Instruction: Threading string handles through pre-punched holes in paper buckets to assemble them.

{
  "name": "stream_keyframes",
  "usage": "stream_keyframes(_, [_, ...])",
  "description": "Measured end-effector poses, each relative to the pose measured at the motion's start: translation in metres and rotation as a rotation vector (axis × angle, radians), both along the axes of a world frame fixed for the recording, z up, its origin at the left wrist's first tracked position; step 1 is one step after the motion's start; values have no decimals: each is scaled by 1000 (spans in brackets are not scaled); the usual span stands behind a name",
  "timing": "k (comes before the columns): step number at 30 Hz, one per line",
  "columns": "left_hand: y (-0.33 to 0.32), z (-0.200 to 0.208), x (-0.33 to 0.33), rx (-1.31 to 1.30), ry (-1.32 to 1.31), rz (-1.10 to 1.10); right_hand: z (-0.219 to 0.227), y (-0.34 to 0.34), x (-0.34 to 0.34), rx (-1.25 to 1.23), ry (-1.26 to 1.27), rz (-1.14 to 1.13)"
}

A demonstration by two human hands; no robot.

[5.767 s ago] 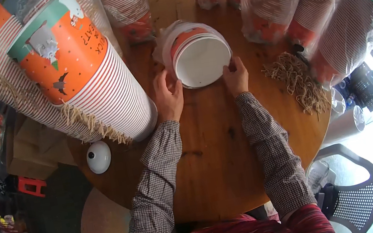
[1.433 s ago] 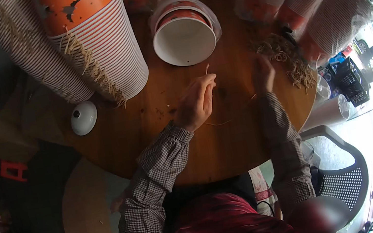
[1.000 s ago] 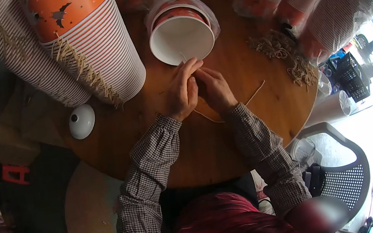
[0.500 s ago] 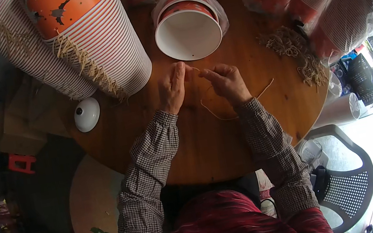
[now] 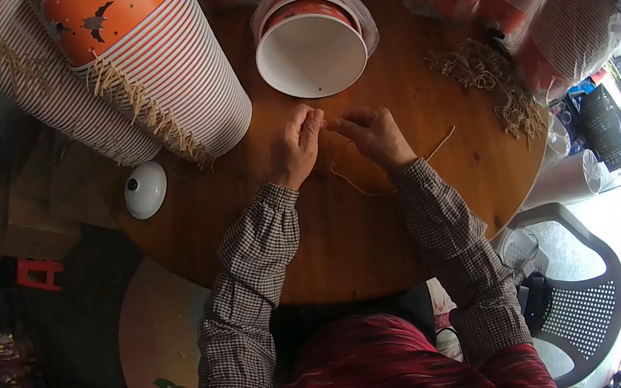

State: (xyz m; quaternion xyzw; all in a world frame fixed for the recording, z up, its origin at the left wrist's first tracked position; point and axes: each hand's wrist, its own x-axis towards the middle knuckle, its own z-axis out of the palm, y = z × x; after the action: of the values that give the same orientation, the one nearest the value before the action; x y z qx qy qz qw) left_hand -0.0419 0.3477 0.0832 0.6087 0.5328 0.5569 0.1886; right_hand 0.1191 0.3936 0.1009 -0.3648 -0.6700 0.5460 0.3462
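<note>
Over the middle of the round wooden table, my left hand (image 5: pixel 298 146) and my right hand (image 5: pixel 375 136) face each other with fingertips pinched close together. Between them runs a thin tan string (image 5: pixel 353 189), which hangs from the fingers and curves in a loop onto the wood, its loose end to the right below my right hand. The short bit at my fingertips is too small to make out fully. Just beyond my hands lies a white paper bucket (image 5: pixel 312 57), its open mouth toward me and a small hole near the rim; a second bucket in clear plastic is behind it.
Tall stacks of nested orange-and-white buckets (image 5: pixel 169 77) with string ties stand at left, beside a white lid-like dome (image 5: pixel 146 191). A pile of tan strings (image 5: pixel 475 69) lies at right. Plastic-wrapped bucket stacks (image 5: pixel 571 23) stand behind it. A grey chair (image 5: pixel 585 312) is at lower right.
My left hand has turned slightly and its fingers have curled in more. My right hand has shifted a little to the left. The string still hangs between them.
</note>
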Motion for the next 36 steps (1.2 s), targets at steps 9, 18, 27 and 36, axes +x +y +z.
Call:
stream_keyframes(9, [1,1,-2,71,33,5,20,0,9,-178,118,30])
stream_keyframes(18, [-2,3,4,83,160,21,15,-7,1,-270,178,115])
stream_keyframes(27, [-1,4,-1,-4,-127,-23,11,-6,-1,-88,184,3])
stream_keyframes(36, [-4,8,4,-127,34,-24,2,-3,-2,15,42,-20])
